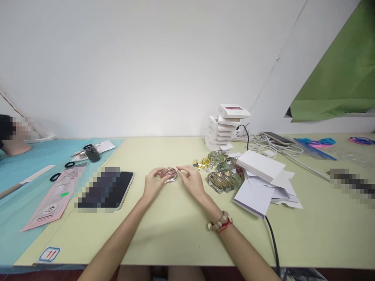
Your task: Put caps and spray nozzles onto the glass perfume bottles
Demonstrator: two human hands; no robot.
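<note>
Reddish clear item [171,176] held in L hand [152,184]; R hand [191,181] beside, grip unclear; green pkts [223,181], white boxes [219,127] nearby.

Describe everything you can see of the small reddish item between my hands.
The reddish item is small and rounded, with a shiny, clear edge that looks like plastic and a gold-coloured spot near its top. The left hand grips its left side; the right hand has fingertips by its right edge, contact unclear. Whether it rests on the table is unclear, and finer detail is too small to read.
</note>
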